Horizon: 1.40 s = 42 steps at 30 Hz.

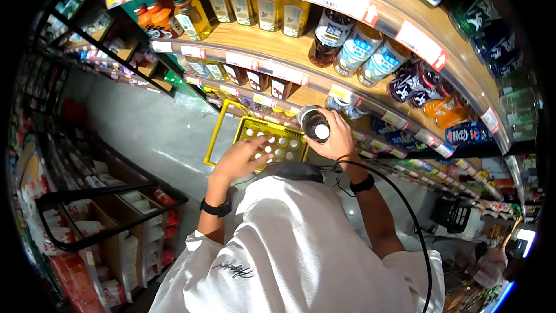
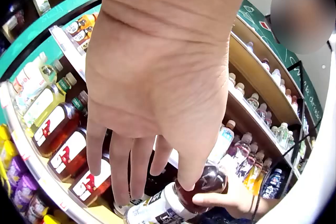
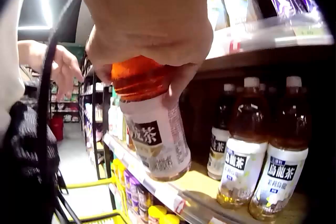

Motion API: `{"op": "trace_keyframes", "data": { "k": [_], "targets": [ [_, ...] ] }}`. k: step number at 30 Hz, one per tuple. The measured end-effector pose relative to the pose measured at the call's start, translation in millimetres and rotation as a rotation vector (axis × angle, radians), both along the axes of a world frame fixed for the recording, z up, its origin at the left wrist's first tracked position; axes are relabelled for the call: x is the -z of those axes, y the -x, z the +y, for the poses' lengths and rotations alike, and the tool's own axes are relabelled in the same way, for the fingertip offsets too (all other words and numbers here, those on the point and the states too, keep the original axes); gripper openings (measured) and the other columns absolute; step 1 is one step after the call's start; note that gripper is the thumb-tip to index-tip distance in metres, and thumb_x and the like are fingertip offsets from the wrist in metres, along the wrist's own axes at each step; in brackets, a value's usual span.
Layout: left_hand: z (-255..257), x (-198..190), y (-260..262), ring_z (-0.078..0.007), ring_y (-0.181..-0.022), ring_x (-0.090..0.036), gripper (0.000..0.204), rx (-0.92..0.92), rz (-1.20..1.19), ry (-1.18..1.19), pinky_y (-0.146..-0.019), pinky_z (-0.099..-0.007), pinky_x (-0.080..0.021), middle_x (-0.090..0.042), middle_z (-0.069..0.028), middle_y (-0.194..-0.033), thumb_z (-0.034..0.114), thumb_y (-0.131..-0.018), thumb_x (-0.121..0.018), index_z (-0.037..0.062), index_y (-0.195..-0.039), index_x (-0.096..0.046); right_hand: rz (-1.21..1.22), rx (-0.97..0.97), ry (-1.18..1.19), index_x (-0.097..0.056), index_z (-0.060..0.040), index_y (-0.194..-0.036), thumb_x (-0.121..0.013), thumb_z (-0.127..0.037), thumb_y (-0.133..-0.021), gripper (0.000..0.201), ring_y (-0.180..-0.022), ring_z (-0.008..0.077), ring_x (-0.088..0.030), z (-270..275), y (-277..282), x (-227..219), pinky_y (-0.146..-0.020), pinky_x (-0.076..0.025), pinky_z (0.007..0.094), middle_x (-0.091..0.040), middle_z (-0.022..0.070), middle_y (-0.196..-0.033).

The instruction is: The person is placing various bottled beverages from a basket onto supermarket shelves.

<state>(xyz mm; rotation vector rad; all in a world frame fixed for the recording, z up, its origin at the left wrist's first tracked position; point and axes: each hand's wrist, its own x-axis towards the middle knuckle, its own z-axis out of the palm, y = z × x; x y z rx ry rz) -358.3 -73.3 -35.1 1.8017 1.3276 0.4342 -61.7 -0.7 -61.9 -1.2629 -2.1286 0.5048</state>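
Observation:
The right hand (image 1: 337,133) grips a dark tea bottle (image 1: 316,125) by its upper part, beside the shelf edge. In the right wrist view the bottle (image 3: 155,134) hangs slightly tilted, its white label showing, with fingers of the right hand (image 3: 152,29) round its neck end. The left hand (image 1: 240,159) is over the yellow basket (image 1: 214,139), fingers spread and holding nothing. Several white-capped bottles (image 1: 268,149) stand in the basket. In the left wrist view the left hand (image 2: 157,92) hangs with its fingers extended, near the held bottle (image 2: 163,205).
Shelves of drinks curve along the front and right, with yellow oil-like bottles (image 1: 267,13) and more tea bottles (image 3: 281,171). A black-framed rack (image 1: 110,197) of packaged goods stands at the left, across the grey floor (image 1: 145,133).

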Motion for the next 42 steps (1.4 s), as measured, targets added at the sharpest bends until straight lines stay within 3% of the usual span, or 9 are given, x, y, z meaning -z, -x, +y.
{"op": "trace_keyframes", "data": {
  "k": [11, 16, 20, 23, 29, 31, 32, 38, 42],
  "targets": [
    [-41, 38, 55, -0.0401, -0.098, -0.072, 0.048, -0.294, -0.048, -0.109, -0.085, -0.0456, -0.055, -0.076, -0.0226, -0.105, 0.032, -0.099, -0.071, 0.0031, -0.136, -0.063, -0.042, 0.243, -0.354, -0.057, 0.0033, -0.132, -0.094, -0.032, -0.072, 0.079, -0.101, 0.047, -0.069, 66, 10, 96, -0.085, -0.058, 0.0489, -0.07, 0.028, -0.112],
    [-44, 41, 55, -0.0418, -0.097, -0.072, 0.046, -0.296, 0.012, -0.055, -0.084, -0.0481, -0.056, -0.076, -0.0226, -0.104, 0.034, -0.098, -0.071, 0.0033, -0.132, -0.065, -0.034, 0.37, -0.081, -0.066, 0.0042, -0.124, -0.094, -0.032, -0.073, 0.068, -0.099, 0.0438, -0.072, 76, 19, 94, -0.087, -0.058, 0.0477, -0.073, 0.0268, -0.108],
    [-43, 45, 47, -0.0426, -0.094, -0.072, 0.045, -0.291, -0.017, -0.05, -0.082, -0.0491, -0.056, -0.075, -0.0233, -0.099, 0.035, -0.098, -0.071, 0.0038, -0.13, -0.065, -0.126, 0.361, 0.293, -0.075, -0.0079, -0.117, -0.077, -0.066, -0.079, 0.069, -0.1, 0.0389, -0.074, 98, 7, 100, -0.089, -0.057, 0.047, -0.078, 0.0164, -0.108],
    [-39, 45, 40, -0.043, -0.092, -0.071, 0.047, -0.279, 0.039, -0.062, -0.081, -0.0494, -0.055, -0.074, -0.0237, -0.094, 0.035, -0.098, -0.07, 0.0029, -0.132, -0.064, -0.283, 0.399, 0.059, -0.071, -0.0113, -0.128, -0.073, -0.072, -0.079, 0.078, -0.106, 0.0398, -0.072, 108, 4, 100, -0.09, -0.057, 0.0472, -0.075, 0.0141, -0.122],
    [-41, 61, 29, -0.0433, -0.092, -0.071, 0.053, -0.267, 0.134, -0.061, -0.082, -0.0525, -0.055, -0.073, -0.0244, -0.091, 0.04, -0.099, -0.068, 0.0028, -0.135, -0.06, -0.266, 0.232, 0.173, -0.067, -0.0124, -0.133, -0.066, -0.066, -0.093, 0.067, -0.099, 0.0388, -0.071, 136, -17, 133, -0.084, -0.056, 0.0478, -0.075, 0.0154, -0.113],
    [-43, 57, 27, -0.0439, -0.092, -0.071, 0.054, -0.245, 0.14, -0.065, -0.082, -0.0533, -0.055, -0.074, -0.0246, -0.092, 0.042, -0.098, -0.068, 0.0034, -0.135, -0.06, -0.628, -0.073, 0.114, -0.06, -0.0121, -0.143, -0.056, -0.071, -0.097, 0.074, -0.108, 0.0434, -0.069, 113, -15, 86, -0.092, -0.054, 0.0514, -0.072, 0.0188, -0.125],
    [-43, 52, 25, -0.0441, -0.092, -0.071, 0.053, -0.255, 0.16, -0.017, -0.082, -0.0531, -0.055, -0.074, -0.0234, -0.092, 0.04, -0.097, -0.069, 0.0044, -0.135, -0.06, -0.628, 0.112, 0.477, -0.062, -0.0099, -0.142, -0.053, -0.075, -0.097, 0.079, -0.116, 0.0478, -0.066, 126, -9, 90, -0.098, -0.052, 0.0542, -0.069, 0.0229, -0.132],
    [-58, 46, 17, -0.044, -0.094, -0.071, 0.049, -0.309, 0.121, 0.036, -0.087, -0.052, -0.055, -0.075, -0.0222, -0.093, 0.036, -0.097, -0.069, 0.0078, -0.136, -0.058, -0.555, 0.268, 0.236, -0.072, -0.0015, -0.117, -0.051, -0.051, -0.105, 0.056, -0.087, 0.0469, -0.073, 116, -2, 115, -0.071, -0.057, 0.0545, -0.077, 0.023, -0.101],
    [-64, 56, 16, -0.0417, -0.097, -0.072, 0.053, -0.233, 0.252, 0.133, -0.088, -0.0496, -0.057, -0.077, -0.0167, -0.105, 0.043, -0.099, -0.066, 0.0082, -0.139, -0.058, -0.391, 0.303, 0.219, -0.072, 0.0057, -0.113, -0.052, -0.054, -0.104, 0.063, -0.095, 0.048, -0.071, 118, -5, 157, -0.08, -0.055, 0.0522, -0.074, 0.0288, -0.106]
  ]
}}
